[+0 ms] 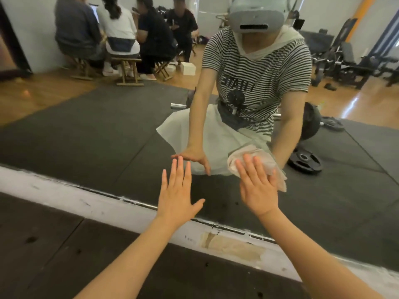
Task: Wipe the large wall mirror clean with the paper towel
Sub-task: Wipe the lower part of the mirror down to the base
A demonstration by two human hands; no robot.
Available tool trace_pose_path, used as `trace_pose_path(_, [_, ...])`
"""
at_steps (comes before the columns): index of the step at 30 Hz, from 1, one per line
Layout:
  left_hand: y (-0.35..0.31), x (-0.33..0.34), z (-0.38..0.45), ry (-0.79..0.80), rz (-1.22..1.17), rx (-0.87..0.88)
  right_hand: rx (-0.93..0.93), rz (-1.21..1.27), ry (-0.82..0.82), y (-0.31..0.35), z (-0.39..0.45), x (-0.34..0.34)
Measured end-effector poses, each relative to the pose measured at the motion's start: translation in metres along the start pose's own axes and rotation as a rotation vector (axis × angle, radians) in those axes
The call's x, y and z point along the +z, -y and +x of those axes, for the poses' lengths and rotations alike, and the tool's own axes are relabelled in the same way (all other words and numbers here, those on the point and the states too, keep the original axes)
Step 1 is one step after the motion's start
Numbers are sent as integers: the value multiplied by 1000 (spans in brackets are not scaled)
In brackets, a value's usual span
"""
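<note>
Head view, right hand (pixel 257 188) fingers straight, pressing paper towel (pixel 262 157) against mirror (pixel 108 130), left hand (pixel 177 195) fingers spread wide, flat on glass.

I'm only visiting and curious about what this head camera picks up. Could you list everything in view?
wall mirror: one, fills the upper frame, reflecting the room.
paper towel: one, white, crumpled, pressed to the glass under the right hand.
white ledge: one, scuffed, below the mirror's lower edge.
floor mat: dark, in front of the ledge.
seated people: four, reflected, upper left, on wooden stools.
weight plates: black, reflected, on the mat at right.
gym machine: black, reflected, far right.
white box: one, reflected, on the wooden floor.
left hand: fingers straight and spread, holding nothing, at the glass.
right hand: flat, fingers straight, pressing the towel.
</note>
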State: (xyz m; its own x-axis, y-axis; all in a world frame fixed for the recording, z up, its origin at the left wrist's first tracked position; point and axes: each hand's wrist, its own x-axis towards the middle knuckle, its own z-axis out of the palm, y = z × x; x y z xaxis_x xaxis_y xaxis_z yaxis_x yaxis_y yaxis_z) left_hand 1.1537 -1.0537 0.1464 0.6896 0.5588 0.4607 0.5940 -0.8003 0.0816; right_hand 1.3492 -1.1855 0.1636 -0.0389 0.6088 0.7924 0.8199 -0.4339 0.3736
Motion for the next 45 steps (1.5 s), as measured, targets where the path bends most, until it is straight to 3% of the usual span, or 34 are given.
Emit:
trace_pose_path(4, [-1,9,2,-20,-62,-13,49,24,-9,9,0,-1])
trace_pose_path(13, [-5,42,-30,-30,-272,-127,3,100,197,27,-21,-8])
trace_pose_path(21, [-15,70,-25,65,-348,-177,-412,-114,499,49,-85,19])
trace_pose_path(25, [-7,75,-24,58,-294,-141,-494,-148,683,63,-108,20])
trace_pose_path(28, [-2,80,-24,19,-294,-119,-545,-172,715,57,-104,18])
trace_pose_path(31, [3,84,-24,-8,-335,-81,-546,-205,661,44,-84,9])
trace_pose_path(35, [11,83,-26,3,-373,-66,-431,-244,427,26,-45,-7])
trace_pose_path(39, [-1,72,-26,93,-397,-101,-278,-269,197,10,3,-26])
trace_pose_path(45, [-4,71,-24,64,-476,-121,62,-204,15,4,70,-46])
